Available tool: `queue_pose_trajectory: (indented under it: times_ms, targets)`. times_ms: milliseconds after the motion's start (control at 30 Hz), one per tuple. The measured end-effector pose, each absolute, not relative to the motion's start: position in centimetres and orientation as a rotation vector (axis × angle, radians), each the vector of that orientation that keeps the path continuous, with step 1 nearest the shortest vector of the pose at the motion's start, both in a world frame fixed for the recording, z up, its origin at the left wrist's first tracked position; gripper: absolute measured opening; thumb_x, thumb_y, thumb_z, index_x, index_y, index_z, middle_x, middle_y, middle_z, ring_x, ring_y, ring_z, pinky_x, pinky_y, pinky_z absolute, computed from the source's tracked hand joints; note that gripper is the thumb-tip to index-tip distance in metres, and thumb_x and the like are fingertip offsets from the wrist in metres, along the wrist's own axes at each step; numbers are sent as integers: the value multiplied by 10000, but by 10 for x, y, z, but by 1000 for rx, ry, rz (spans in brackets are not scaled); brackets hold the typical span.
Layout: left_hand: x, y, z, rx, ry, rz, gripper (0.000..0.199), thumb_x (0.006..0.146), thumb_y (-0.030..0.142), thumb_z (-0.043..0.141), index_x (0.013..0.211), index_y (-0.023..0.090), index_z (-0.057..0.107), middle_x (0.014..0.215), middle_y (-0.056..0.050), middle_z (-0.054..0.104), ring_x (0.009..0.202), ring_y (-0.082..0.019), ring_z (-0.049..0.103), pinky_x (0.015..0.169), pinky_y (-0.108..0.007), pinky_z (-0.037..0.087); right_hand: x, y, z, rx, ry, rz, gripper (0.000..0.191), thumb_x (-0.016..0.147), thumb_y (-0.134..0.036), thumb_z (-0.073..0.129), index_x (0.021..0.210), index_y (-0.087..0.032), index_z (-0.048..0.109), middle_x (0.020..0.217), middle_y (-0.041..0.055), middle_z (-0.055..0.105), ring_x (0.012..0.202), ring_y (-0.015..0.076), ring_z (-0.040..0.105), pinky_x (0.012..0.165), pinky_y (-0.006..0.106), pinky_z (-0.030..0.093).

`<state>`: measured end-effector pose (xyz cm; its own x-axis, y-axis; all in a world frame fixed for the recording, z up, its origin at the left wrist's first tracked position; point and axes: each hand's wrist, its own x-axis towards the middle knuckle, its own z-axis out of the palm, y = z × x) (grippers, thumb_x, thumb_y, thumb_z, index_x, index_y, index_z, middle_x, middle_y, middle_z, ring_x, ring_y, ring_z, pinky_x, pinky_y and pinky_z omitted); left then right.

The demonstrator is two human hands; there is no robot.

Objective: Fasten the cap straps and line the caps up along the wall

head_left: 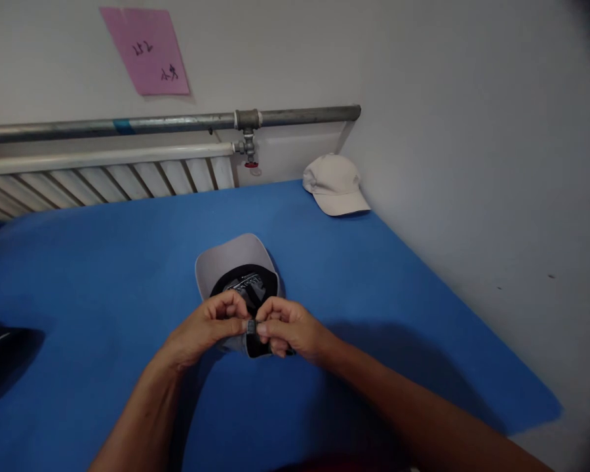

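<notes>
A grey baseball cap [233,257] lies upside down on the blue table [128,275], its brim away from me and its dark lining showing. At its near edge, both hands meet on the back strap [251,326]. My left hand [214,322] pinches the strap's left side between thumb and fingers. From the other side, my right hand [286,328] is closed on the strap with thumb and fingertips. The fingers cover part of the strap and of the cap's near side.
A beige cap [335,183] rests at the far right corner, close to the wall. Behind the table run a metal pipe [177,123] and a white radiator [128,177]. A dark object [4,351] lies at the left edge. Pink paper [147,52] hangs on the wall.
</notes>
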<state>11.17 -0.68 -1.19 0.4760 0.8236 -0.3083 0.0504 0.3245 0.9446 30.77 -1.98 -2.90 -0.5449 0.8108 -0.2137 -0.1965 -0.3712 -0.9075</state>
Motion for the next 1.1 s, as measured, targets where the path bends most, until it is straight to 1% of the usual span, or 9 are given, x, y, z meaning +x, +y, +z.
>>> queue_pose_trajectory:
  times_ms: [100, 200, 400, 467, 533, 600, 667, 933, 1100]
  targets:
    - [109, -9, -7, 1197, 970, 645, 138, 733, 245, 701, 734, 179, 580, 661, 34, 550, 590, -80, 447, 556, -214, 321, 309, -19, -28, -783, -1144, 1951, 132, 731, -198, 622, 851, -182, 571, 650, -41, 652, 409, 42, 467, 436, 200, 387]
    - [106, -11, -1, 1288, 942, 598, 80, 754, 247, 647, 798, 184, 623, 732, 9, 580, 661, -104, 464, 603, -233, 345, 309, -21, -28, -773, -1193, 1918, 115, 755, -183, 598, 867, -182, 574, 678, -29, 658, 435, 46, 472, 447, 199, 378]
    - [108, -15, 4, 1330, 928, 593, 209, 783, 364, 674, 741, 175, 594, 714, 2, 563, 662, -114, 448, 607, -249, 337, 309, -29, -20, -819, -1360, 1759, 97, 809, -209, 576, 904, -204, 557, 711, -27, 638, 480, 59, 454, 465, 206, 361]
    - [106, -16, 4, 1324, 923, 609, 222, 782, 358, 692, 723, 172, 586, 719, 5, 558, 659, -108, 444, 606, -244, 339, 310, -31, -11, -866, -1502, 1612, 99, 814, -227, 601, 907, -206, 574, 744, -19, 629, 551, 81, 501, 522, 227, 408]
    - [104, -18, 6, 1329, 935, 637, 214, 795, 351, 687, 726, 172, 592, 725, 11, 542, 670, -106, 440, 613, -239, 340, 311, -34, -2, -886, -1695, 1352, 151, 799, -239, 654, 936, -209, 599, 815, -2, 636, 691, 119, 568, 650, 271, 464]
    - [101, -19, 8, 1333, 937, 629, 214, 807, 359, 679, 743, 174, 593, 694, 24, 506, 650, -100, 412, 598, -234, 325, 310, -36, 3, -855, -1883, 1046, 206, 788, -238, 685, 978, -213, 609, 895, 14, 654, 827, 156, 597, 788, 323, 465]
    - [101, -20, 9, 1341, 919, 577, 222, 815, 371, 670, 755, 172, 592, 663, 34, 466, 626, -96, 377, 584, -234, 306, 308, -38, 4, -816, -2001, 806, 193, 810, -238, 668, 990, -207, 608, 910, 25, 667, 862, 169, 606, 837, 351, 447]
    - [99, -22, 11, 1359, 856, 558, 217, 823, 351, 667, 741, 168, 582, 652, 41, 431, 634, -94, 354, 593, -234, 292, 305, -40, 0, -731, -2066, 557, 102, 836, -197, 610, 934, -186, 585, 827, 28, 664, 749, 155, 611, 726, 313, 479]
    - [89, -23, 13, 1371, 794, 555, 149, 848, 308, 647, 783, 183, 599, 836, -3, 580, 794, -131, 491, 713, -256, 382, 305, -41, -4, -712, -2053, 540, 110, 808, -164, 608, 908, -193, 575, 811, 29, 651, 756, 157, 616, 710, 294, 515]
